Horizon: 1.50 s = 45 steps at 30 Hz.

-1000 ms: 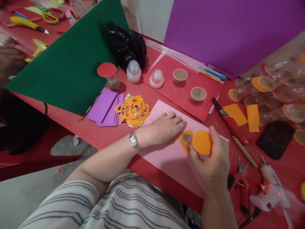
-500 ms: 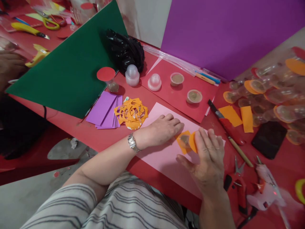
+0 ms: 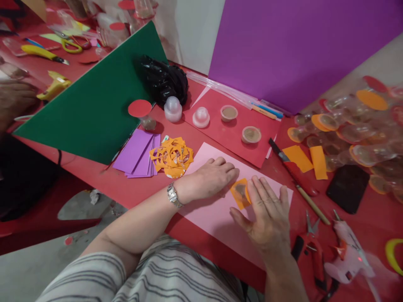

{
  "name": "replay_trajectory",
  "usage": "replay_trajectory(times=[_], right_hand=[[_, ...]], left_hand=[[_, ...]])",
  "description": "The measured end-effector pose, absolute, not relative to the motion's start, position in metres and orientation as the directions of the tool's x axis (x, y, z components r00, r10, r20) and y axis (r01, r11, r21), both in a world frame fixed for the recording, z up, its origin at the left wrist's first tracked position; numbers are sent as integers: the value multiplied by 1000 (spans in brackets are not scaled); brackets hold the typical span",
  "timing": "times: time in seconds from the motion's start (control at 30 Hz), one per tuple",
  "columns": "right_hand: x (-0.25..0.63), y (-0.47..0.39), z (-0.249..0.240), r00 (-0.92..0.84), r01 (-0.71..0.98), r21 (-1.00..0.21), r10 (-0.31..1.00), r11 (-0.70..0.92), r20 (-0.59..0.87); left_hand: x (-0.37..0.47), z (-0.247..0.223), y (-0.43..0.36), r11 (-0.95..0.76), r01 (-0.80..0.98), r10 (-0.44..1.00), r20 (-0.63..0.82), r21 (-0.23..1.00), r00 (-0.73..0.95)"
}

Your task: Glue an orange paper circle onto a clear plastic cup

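Observation:
My left hand (image 3: 211, 178), a watch on its wrist, rests palm down on the pink sheet (image 3: 201, 209), fingers loosely bent and holding nothing. Just right of it, an orange paper piece (image 3: 238, 202) carries a clear plastic cup piece (image 3: 240, 189) with dark contents. My right hand (image 3: 266, 207) is open, its straight fingers laid against an orange disc (image 3: 247, 193) at the end of this cup piece. The palm side is hidden from me. Orange paper scraps (image 3: 173, 157) lie in a heap beyond my left hand, beside purple paper cards (image 3: 135, 155).
Filled cups (image 3: 251, 134) and a clear dome piece (image 3: 200, 117) stand on red card. At right are stacked plastic cups (image 3: 352, 126), a black phone (image 3: 348, 188), pliers (image 3: 311, 251) and a glue gun (image 3: 352, 247). Beyond a green board (image 3: 100, 100) shows another person's hand (image 3: 14, 96).
The view has shifted slightly. My right hand has tipped toward the cup piece, covering more of the orange disc. My left hand stays on the pink sheet.

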State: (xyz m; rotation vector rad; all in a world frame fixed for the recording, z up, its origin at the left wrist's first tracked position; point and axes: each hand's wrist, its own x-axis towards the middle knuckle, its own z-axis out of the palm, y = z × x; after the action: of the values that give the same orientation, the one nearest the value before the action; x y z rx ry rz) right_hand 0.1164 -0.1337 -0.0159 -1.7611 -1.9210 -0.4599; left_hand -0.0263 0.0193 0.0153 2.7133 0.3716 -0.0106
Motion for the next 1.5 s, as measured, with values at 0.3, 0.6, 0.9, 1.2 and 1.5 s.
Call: replay_trajectory(times=[0.3, 0.6, 0.9, 1.2, 1.5], right_hand=[[117, -134, -17, -23, 988, -111, 808, 109, 588], [132, -139, -2, -6, 988, -106, 726, 109, 688], [128, -138, 5, -21, 986, -109, 739, 128, 673], [125, -136, 3, 14, 980, -158, 756, 118, 654], [124, -135, 0, 22, 977, -169, 719, 133, 694]], left_hand=[[-26, 14, 18, -882, 258, 264, -40, 395, 964], [-22, 12, 14, -873, 287, 273, -93, 394, 958], [-19, 12, 13, -860, 308, 273, -141, 408, 951], [-20, 16, 13, -866, 311, 270, -157, 391, 950], [-21, 15, 14, -863, 314, 272, -161, 395, 949]])
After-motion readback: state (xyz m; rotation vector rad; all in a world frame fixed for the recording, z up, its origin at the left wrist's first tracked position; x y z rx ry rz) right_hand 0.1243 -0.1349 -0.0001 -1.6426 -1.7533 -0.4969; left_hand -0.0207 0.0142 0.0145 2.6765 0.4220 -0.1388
